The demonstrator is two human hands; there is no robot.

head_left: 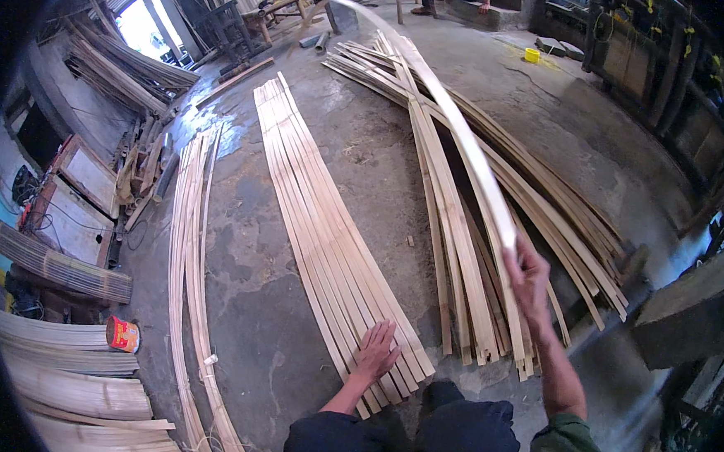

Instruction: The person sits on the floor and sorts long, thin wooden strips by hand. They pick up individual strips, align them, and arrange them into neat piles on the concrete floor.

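Long pale bamboo strips (pixel 316 223) lie side by side in a flat row on the floor before me. My left hand (pixel 376 355) rests on the near end of this row, palm down with its fingers stretched out. To the right, my right hand (pixel 529 279) grips the near end of a single bamboo strip (pixel 465 137). That strip rises away from me in a bowed curve, its far end in the air. Beneath it a loose, crossing pile of bamboo strips (pixel 442 206) spreads over the floor.
Left of the row lies a thin bundle of strips (pixel 186 223). Stacked slats (pixel 78 395) and a red tin (pixel 123 335) are at the lower left. A yellow container (pixel 532 55) stands at the far right. Another person's hand (pixel 484 8) shows at the top.
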